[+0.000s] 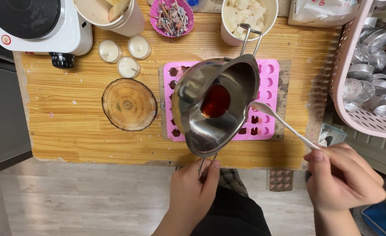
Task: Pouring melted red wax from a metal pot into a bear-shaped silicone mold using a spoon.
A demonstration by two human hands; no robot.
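The left hand (193,188), low in the frame's centre, has its fingers pinched around the thin handle of a steel melting pot (215,105), which hangs tilted just above them with dark reddish liquid pooled inside. The right hand (341,179), at the lower right, has its fingers closed on a white spoon (280,120) whose bowl touches the pot's right rim. Under the pot a pink silicone mould (269,94) lies on the wooden surface (62,118), a round wood slice (129,104) to its left.
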